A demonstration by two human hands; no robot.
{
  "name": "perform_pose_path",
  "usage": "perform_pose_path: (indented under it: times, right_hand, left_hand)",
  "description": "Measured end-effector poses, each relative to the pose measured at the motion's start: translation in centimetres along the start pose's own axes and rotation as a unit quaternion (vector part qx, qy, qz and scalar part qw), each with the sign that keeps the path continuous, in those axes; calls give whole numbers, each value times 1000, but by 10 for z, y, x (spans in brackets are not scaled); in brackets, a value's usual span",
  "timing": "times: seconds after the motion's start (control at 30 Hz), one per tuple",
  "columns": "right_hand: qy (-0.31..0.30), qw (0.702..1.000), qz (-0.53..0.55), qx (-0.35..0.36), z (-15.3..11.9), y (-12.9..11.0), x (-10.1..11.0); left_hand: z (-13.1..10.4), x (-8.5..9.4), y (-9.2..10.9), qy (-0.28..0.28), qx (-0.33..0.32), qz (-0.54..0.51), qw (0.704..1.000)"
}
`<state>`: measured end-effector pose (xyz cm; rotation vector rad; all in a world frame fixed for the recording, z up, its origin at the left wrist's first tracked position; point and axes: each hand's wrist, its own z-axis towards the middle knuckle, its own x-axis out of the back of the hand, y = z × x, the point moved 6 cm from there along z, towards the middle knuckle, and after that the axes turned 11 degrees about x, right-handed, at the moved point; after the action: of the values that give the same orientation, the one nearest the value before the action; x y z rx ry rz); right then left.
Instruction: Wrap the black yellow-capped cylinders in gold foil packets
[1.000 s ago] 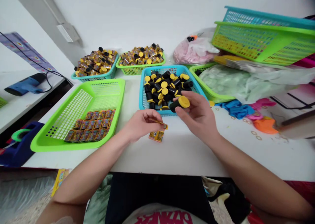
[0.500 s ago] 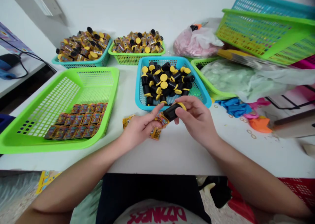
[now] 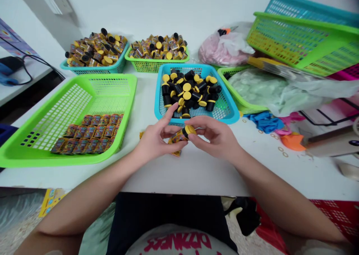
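Nearest us, a printed piece (image 3: pixel 176 153) lies on the white table (image 3: pixel 185 180). Just above it, our left hand (image 3: pixel 155 140) curves around the printed end of a small container (image 3: pixel 177 136), index finger raised; whether it grips or merely cradles, we cannot quite tell. Our right hand (image 3: pixel 217 135) pinches the yellow-capped end between thumb and fingertips. The container's long axis slants between both hands, cap pointing right and slightly away from us. Beyond sits the blue basket (image 3: pixel 235 112).
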<state>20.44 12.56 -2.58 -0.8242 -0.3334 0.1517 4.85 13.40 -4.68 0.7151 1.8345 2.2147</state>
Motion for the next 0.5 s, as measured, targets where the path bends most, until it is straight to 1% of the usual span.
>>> perform_pose_path:
  times: [0.03,0.1,0.2,0.27,0.33,0.37,0.43,0.5]
  right_hand:
    - [11,1000,-3,-5,-1,1,0]
    - [48,999,-6,-22,-2,3,1]
    - [91,994,4,-61,-4,9,4]
    - [92,991,34,-95,-4,14,5]
    - [79,987,71,-120,-4,18,4]
    - [72,986,83,-122,-3,17,4]
    - [71,990,71,-96,-2,13,4]
    - [81,996,-10,-34,0,3,5]
  left_hand:
    - [-1,1,0,10,-11,30,999]
    - [-3,4,2,52,-46,106,992]
    - [-8,4,10,120,-124,212,962]
    - [-12,2,16,142,-179,247,942]
    - [-14,0,20,146,-207,250,935]
    - [-14,1,20,145,-205,244,937]
    - [-13,4,19,146,-170,225,948]
    - [-12,8,15,151,-123,205,959]
